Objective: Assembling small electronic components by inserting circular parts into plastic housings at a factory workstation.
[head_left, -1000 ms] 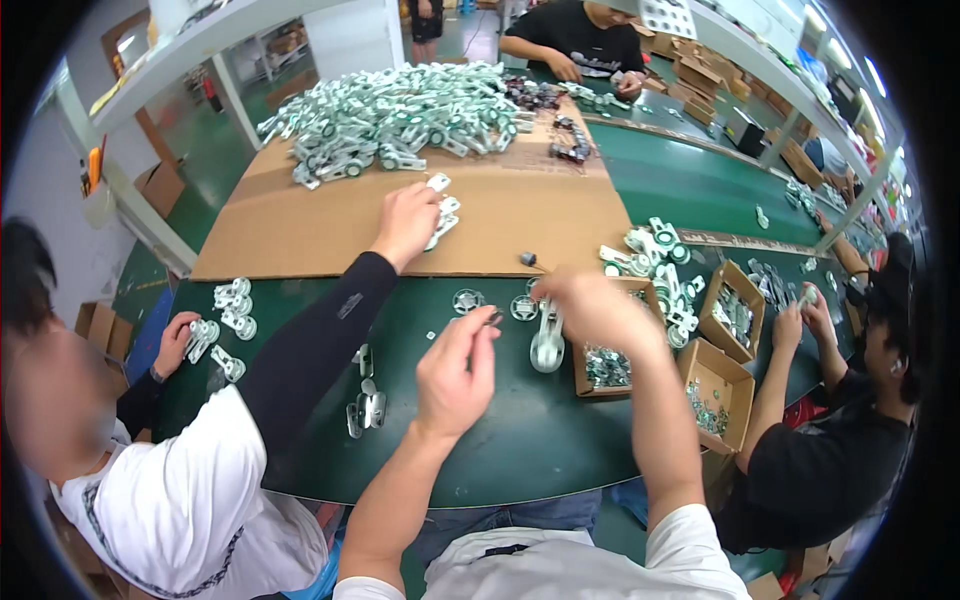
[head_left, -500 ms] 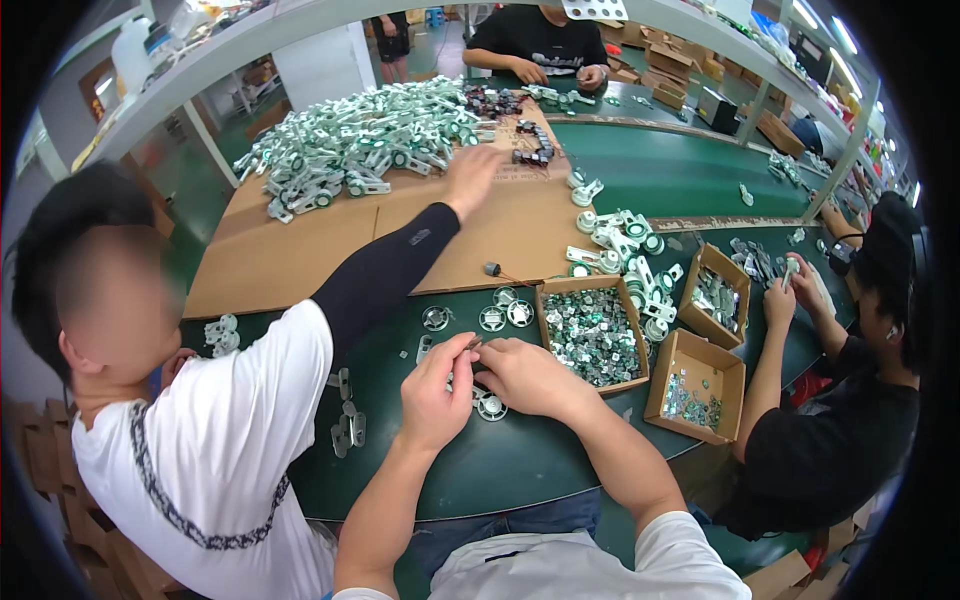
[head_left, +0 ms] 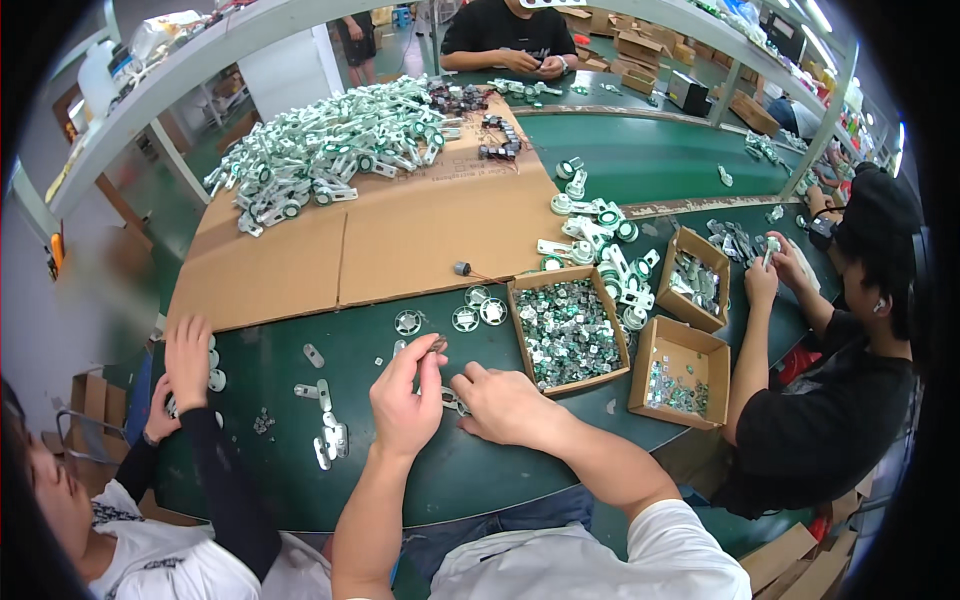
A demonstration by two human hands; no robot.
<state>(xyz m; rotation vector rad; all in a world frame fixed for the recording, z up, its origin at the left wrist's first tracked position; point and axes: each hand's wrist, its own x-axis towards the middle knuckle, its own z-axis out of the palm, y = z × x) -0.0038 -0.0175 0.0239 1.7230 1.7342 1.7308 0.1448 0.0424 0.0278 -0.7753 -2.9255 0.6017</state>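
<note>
My left hand (head_left: 408, 400) is raised over the green table, with a small dark part (head_left: 437, 344) pinched between thumb and fingertips; its exact kind is too small to tell. Just to the right, my right hand (head_left: 508, 405) is low at the table top with its fingers curled. A metal piece (head_left: 450, 400) shows partly beside its fingertips, and whatever is between them is hidden. Round spoked metal discs (head_left: 465, 318) lie beyond my hands. A cardboard box (head_left: 570, 330) full of small metal and green parts stands right of them.
A smaller box (head_left: 683, 375) and another parts box (head_left: 694, 280) stand farther right. White-and-green assemblies (head_left: 335, 150) are heaped on the cardboard sheet (head_left: 260, 265). Loose metal plates (head_left: 328, 430) lie to the left. Co-workers sit left, right and across; a shelf frame (head_left: 180, 80) hangs overhead.
My hands have come apart; the left keeps the small dark part while the right has lowered to the table. The left co-worker's arm has drawn back from the cardboard to the table's left edge.
</note>
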